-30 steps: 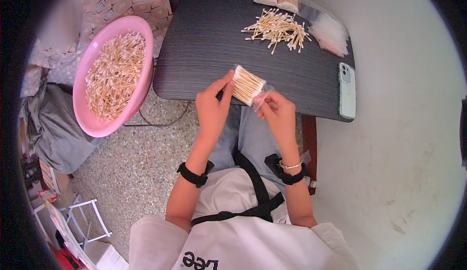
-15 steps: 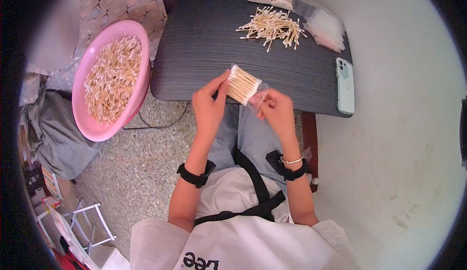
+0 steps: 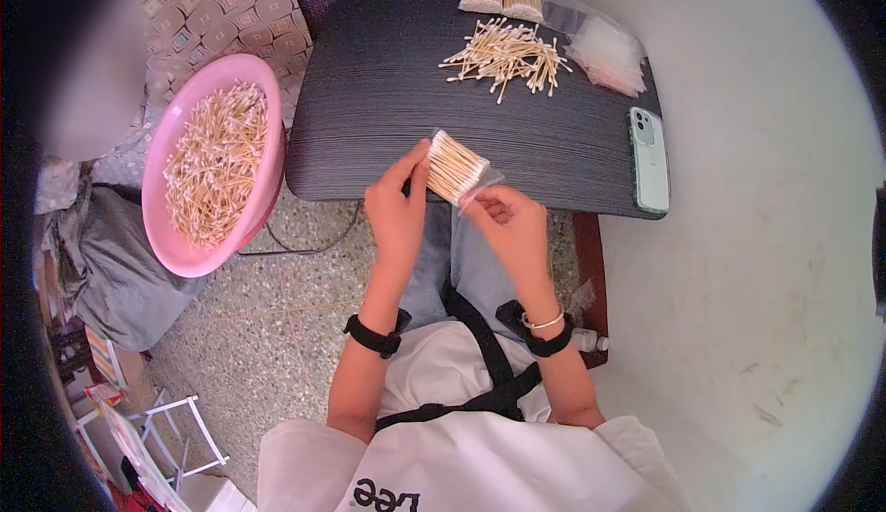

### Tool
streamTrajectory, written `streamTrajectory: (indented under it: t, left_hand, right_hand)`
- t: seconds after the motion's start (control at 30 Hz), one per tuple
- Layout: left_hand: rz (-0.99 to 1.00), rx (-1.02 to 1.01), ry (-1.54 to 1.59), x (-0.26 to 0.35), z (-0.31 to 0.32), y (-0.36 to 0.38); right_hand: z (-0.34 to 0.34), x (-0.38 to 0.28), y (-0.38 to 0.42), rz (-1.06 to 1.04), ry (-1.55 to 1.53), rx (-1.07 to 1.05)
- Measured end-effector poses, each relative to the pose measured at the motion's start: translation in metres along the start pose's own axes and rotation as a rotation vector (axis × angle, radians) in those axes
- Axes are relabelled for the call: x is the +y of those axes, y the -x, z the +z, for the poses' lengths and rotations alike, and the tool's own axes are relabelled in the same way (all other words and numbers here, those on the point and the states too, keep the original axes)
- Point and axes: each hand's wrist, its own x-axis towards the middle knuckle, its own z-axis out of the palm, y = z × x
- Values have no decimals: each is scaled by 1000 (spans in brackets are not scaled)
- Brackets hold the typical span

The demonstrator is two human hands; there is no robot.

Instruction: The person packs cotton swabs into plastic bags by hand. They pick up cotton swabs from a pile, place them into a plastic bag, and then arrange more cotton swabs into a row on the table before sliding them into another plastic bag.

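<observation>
A clear bag of cotton swabs (image 3: pixel 455 168) is held up over the near edge of the dark table (image 3: pixel 369 96). My left hand (image 3: pixel 398 200) pinches its left side between thumb and fingers. At its lower right, my right hand (image 3: pixel 509 223) has closed on the loose plastic end of the bag. The swabs lie side by side inside. Beyond them on the table is a loose pile of swabs (image 3: pixel 506 55), with two filled bags (image 3: pixel 501 0) behind it.
Empty clear bags (image 3: pixel 606 55) are stacked at the table's back right, near a phone (image 3: pixel 650 161). A pink basin (image 3: pixel 159 203) full of swabs stands left of the table. A white wall (image 3: pixel 757 235) rises on the right.
My right hand has shifted slightly left and down along the bag's plastic end. My left hand keeps its grip. The whole view has shifted a little.
</observation>
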Motion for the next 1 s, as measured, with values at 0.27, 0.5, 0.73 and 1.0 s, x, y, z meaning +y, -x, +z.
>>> streamTrajectory:
  t: [0.27,0.5,0.73,1.0]
  left_hand:
    - [14,44,-22,5,5,4]
    - [13,70,-14,6,6,5]
    - [-119,-34,74,0,-2,1]
    - [-233,-90,358,0,-5,-4]
  right_hand:
    - [15,-15,6,-81,277,132]
    - [17,-15,3,-114,224,161]
    - [-3,2,-12,31,31,6]
    - [1,10,-18,35,31,-29]
